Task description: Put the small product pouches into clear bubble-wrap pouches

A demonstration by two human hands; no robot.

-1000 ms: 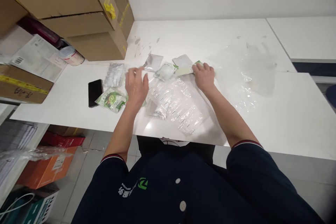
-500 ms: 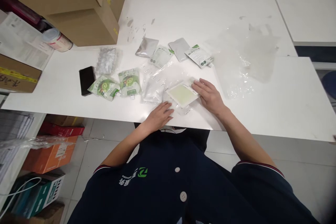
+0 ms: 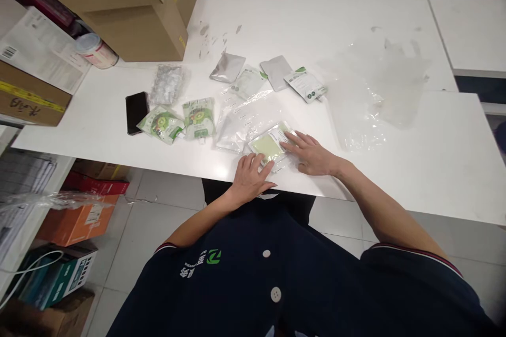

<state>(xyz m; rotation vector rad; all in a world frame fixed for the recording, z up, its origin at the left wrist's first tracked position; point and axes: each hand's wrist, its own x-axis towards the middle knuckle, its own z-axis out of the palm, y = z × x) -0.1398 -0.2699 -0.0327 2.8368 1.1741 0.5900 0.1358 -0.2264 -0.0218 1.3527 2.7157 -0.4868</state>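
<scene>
A flat green and white packet (image 3: pixel 265 146) lies on a clear plastic bag near the table's front edge. My right hand (image 3: pixel 310 154) rests with spread fingers on the packet's right side. Fingers apart, my left hand (image 3: pixel 251 176) touches the packet's lower left edge. Just left of it is a clear plastic bag (image 3: pixel 232 134) with something pale inside. Two pouches with a kiwi picture, one tilted (image 3: pixel 162 124) and one straighter (image 3: pixel 198 118), lie farther left. Behind are silver sachets (image 3: pixel 228 67) and a white and green pouch (image 3: pixel 305 84).
A black phone (image 3: pixel 137 112) and a bubble-wrapped bundle (image 3: pixel 167 85) lie to the left. Cardboard boxes (image 3: pixel 134 31) and a can (image 3: pixel 96 51) stand at the back left. Crumpled clear plastic (image 3: pixel 356 95) spreads over the white table (image 3: pixel 443 158) on the right.
The packet has come down nearer to the table edge and lies flatter, its printed part now showing. My left hand has moved right to its edge; my right hand has shifted nearer to me.
</scene>
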